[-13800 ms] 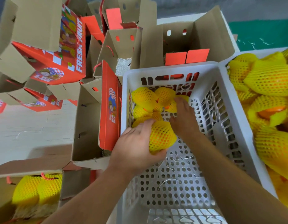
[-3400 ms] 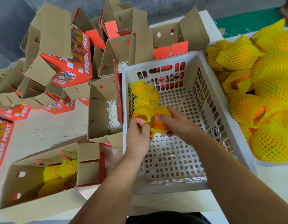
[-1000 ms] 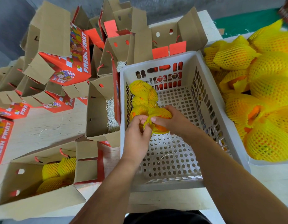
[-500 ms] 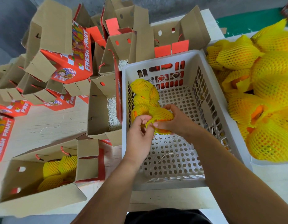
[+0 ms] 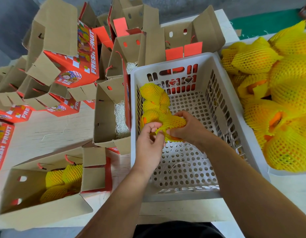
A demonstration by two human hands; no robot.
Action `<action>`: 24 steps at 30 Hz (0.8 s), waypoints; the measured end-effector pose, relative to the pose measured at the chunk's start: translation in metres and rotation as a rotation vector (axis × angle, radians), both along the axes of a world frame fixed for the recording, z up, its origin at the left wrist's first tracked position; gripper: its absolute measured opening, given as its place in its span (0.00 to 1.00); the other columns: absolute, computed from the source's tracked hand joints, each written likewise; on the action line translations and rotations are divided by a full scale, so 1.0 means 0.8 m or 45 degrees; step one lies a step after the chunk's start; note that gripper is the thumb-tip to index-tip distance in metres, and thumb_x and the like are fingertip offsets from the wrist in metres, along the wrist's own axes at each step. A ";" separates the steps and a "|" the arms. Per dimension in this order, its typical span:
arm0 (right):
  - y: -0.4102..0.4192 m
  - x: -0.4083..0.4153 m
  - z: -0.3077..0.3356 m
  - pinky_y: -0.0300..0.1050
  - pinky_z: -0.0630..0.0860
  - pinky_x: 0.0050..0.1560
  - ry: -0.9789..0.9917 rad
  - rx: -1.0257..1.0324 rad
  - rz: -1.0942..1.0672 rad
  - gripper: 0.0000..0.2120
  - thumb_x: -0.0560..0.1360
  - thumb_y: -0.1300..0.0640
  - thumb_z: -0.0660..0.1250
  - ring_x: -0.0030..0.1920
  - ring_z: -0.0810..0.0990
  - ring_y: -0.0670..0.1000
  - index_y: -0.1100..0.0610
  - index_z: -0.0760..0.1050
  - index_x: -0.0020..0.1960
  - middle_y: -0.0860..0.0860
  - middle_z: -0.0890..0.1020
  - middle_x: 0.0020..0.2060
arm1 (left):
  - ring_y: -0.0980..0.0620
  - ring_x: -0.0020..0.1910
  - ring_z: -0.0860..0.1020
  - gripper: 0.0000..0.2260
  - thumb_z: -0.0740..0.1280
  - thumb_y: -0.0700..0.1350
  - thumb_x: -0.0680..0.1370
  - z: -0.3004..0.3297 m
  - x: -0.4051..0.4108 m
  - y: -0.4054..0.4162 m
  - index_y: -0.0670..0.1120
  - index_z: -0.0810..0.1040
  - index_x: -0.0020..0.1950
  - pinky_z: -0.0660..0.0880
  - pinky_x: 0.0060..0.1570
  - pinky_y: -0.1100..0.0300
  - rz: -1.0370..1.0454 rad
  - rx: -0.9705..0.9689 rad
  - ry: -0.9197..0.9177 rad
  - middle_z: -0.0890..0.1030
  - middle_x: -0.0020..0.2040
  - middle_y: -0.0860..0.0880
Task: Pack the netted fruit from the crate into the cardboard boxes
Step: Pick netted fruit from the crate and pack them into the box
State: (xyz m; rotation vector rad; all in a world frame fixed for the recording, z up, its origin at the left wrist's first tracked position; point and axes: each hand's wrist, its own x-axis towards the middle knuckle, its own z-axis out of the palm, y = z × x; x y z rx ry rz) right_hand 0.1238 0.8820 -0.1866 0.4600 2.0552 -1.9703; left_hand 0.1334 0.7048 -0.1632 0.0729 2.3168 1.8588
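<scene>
Step in hand: straightening the foam net on one orange (image 5: 172,125) held over the white perforated crate (image 5: 234,107), before it goes to a box.
Right hand (image 5: 186,127): fingers curled round the fruit from the right, carrying its weight.
Left hand (image 5: 149,145): thumb and fingertips pinching the loose near-left edge of the yellow net.
Fruit remaining: a few netted oranges (image 5: 154,98) stacked against the crate's left wall; crate floor otherwise bare.
Targets: open box with shredded-paper fill (image 5: 111,114) touching the crate's left side; part-filled box (image 5: 45,189) at near left on the worktop (image 5: 45,127).
Net: orange skin shows at the underside, so cover appears incomplete.
Advice: draw the net evenly over the exposed end, pulling gently so the mesh does not tear; keep the right grip firm but light to avoid bruising.
Transfer: probably a short lift left over the crate wall; seat the fruit down onto the fill, not dropped.
Risk: fruit slipping out of a half-pulled net.
</scene>
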 end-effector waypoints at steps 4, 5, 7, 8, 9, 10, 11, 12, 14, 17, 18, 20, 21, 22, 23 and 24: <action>0.003 -0.002 0.004 0.39 0.79 0.32 0.097 0.140 -0.068 0.22 0.67 0.62 0.78 0.35 0.79 0.47 0.43 0.75 0.54 0.51 0.81 0.42 | 0.54 0.40 0.76 0.07 0.66 0.47 0.79 0.005 0.005 -0.001 0.56 0.81 0.54 0.74 0.43 0.58 -0.101 -0.035 -0.048 0.79 0.45 0.56; 0.004 -0.001 0.007 0.39 0.78 0.31 0.138 0.159 -0.043 0.24 0.67 0.63 0.78 0.34 0.79 0.45 0.42 0.75 0.53 0.51 0.81 0.42 | 0.53 0.43 0.77 0.06 0.65 0.50 0.78 0.010 0.006 0.001 0.55 0.81 0.51 0.74 0.48 0.55 -0.093 0.018 -0.131 0.80 0.45 0.54; 0.000 0.003 0.016 0.42 0.80 0.30 0.231 0.209 0.079 0.30 0.66 0.67 0.78 0.36 0.81 0.45 0.41 0.72 0.57 0.52 0.80 0.46 | 0.49 0.47 0.78 0.15 0.64 0.60 0.77 0.023 0.006 0.009 0.51 0.80 0.51 0.73 0.53 0.50 0.087 0.222 -0.405 0.81 0.44 0.53; -0.005 0.006 0.019 0.47 0.82 0.32 0.279 0.237 0.147 0.33 0.66 0.68 0.78 0.41 0.82 0.48 0.41 0.71 0.60 0.52 0.79 0.50 | 0.50 0.51 0.81 0.22 0.63 0.67 0.76 0.026 0.001 0.013 0.50 0.79 0.56 0.75 0.57 0.49 0.159 0.349 -0.593 0.84 0.47 0.53; -0.011 0.010 0.022 0.51 0.83 0.38 0.321 0.257 0.198 0.36 0.66 0.68 0.78 0.47 0.82 0.50 0.41 0.69 0.64 0.51 0.77 0.54 | 0.49 0.57 0.83 0.29 0.62 0.72 0.76 0.031 -0.005 0.015 0.50 0.78 0.63 0.76 0.62 0.49 0.139 0.492 -0.791 0.86 0.54 0.52; -0.017 0.014 0.025 0.49 0.84 0.43 0.349 0.261 0.236 0.39 0.66 0.67 0.78 0.54 0.79 0.50 0.39 0.67 0.66 0.48 0.74 0.59 | 0.48 0.61 0.83 0.32 0.63 0.72 0.76 0.037 -0.008 0.016 0.49 0.77 0.68 0.75 0.67 0.49 0.053 0.634 -0.953 0.85 0.60 0.48; -0.021 0.019 0.029 0.44 0.82 0.48 0.362 0.244 0.268 0.42 0.66 0.66 0.78 0.58 0.77 0.46 0.35 0.65 0.68 0.44 0.71 0.62 | 0.47 0.63 0.82 0.30 0.64 0.69 0.78 0.043 -0.008 0.016 0.48 0.76 0.70 0.76 0.68 0.50 -0.030 0.710 -1.031 0.84 0.63 0.45; -0.024 0.023 0.033 0.39 0.80 0.48 0.365 0.205 0.296 0.44 0.65 0.65 0.76 0.58 0.75 0.41 0.32 0.63 0.70 0.41 0.67 0.64 | 0.46 0.64 0.82 0.27 0.66 0.64 0.79 0.047 -0.008 0.016 0.48 0.76 0.72 0.77 0.67 0.50 -0.069 0.739 -1.057 0.84 0.64 0.44; -0.026 0.029 0.043 0.37 0.79 0.41 0.372 0.145 0.323 0.47 0.65 0.66 0.73 0.53 0.76 0.39 0.33 0.59 0.74 0.40 0.63 0.65 | 0.46 0.64 0.82 0.24 0.69 0.56 0.81 0.048 -0.006 0.014 0.48 0.72 0.74 0.79 0.64 0.51 -0.069 0.781 -1.044 0.83 0.65 0.43; -0.041 0.034 0.060 0.42 0.80 0.51 0.403 0.381 0.298 0.52 0.66 0.65 0.75 0.62 0.73 0.43 0.35 0.52 0.77 0.37 0.60 0.68 | 0.43 0.66 0.80 0.27 0.73 0.52 0.79 0.041 -0.004 0.006 0.47 0.70 0.75 0.79 0.64 0.48 -0.134 0.891 -1.005 0.81 0.67 0.41; -0.043 0.036 0.066 0.46 0.78 0.60 0.390 0.463 0.323 0.54 0.67 0.63 0.77 0.68 0.69 0.45 0.33 0.49 0.78 0.37 0.59 0.71 | 0.42 0.66 0.81 0.30 0.75 0.52 0.77 0.042 -0.003 0.003 0.47 0.70 0.75 0.79 0.65 0.46 -0.143 0.883 -0.981 0.82 0.66 0.41; -0.023 0.039 0.077 0.51 0.74 0.66 0.253 0.426 0.558 0.58 0.67 0.52 0.79 0.71 0.66 0.47 0.27 0.40 0.77 0.40 0.60 0.75 | 0.41 0.62 0.83 0.35 0.80 0.54 0.71 0.040 -0.002 -0.003 0.47 0.71 0.74 0.80 0.61 0.44 -0.090 0.801 -0.939 0.83 0.64 0.42; -0.002 0.034 0.079 0.50 0.74 0.65 0.141 0.353 0.724 0.56 0.68 0.47 0.78 0.71 0.67 0.44 0.24 0.40 0.76 0.40 0.63 0.75 | 0.41 0.60 0.84 0.36 0.81 0.56 0.69 0.040 -0.001 -0.005 0.47 0.72 0.73 0.82 0.57 0.47 -0.060 0.764 -0.913 0.84 0.62 0.42; 0.018 0.027 0.083 0.48 0.75 0.64 0.046 0.282 0.860 0.50 0.70 0.44 0.77 0.70 0.70 0.41 0.22 0.44 0.75 0.38 0.67 0.73 | 0.43 0.58 0.85 0.36 0.80 0.59 0.69 0.042 0.002 -0.007 0.48 0.73 0.72 0.83 0.51 0.51 -0.045 0.738 -0.881 0.85 0.61 0.43; 0.031 0.013 0.086 0.48 0.76 0.63 -0.040 0.240 0.881 0.42 0.72 0.43 0.74 0.67 0.74 0.41 0.24 0.52 0.74 0.38 0.73 0.70 | 0.47 0.53 0.86 0.35 0.79 0.61 0.69 0.045 0.005 -0.010 0.48 0.74 0.71 0.83 0.46 0.55 -0.040 0.741 -0.861 0.86 0.58 0.45; 0.034 -0.006 0.080 0.50 0.78 0.62 -0.086 0.276 0.767 0.33 0.74 0.45 0.71 0.64 0.79 0.43 0.30 0.60 0.73 0.40 0.78 0.67 | 0.50 0.47 0.86 0.35 0.78 0.63 0.69 0.050 0.008 -0.012 0.48 0.75 0.70 0.83 0.41 0.58 -0.033 0.770 -0.870 0.86 0.54 0.47</action>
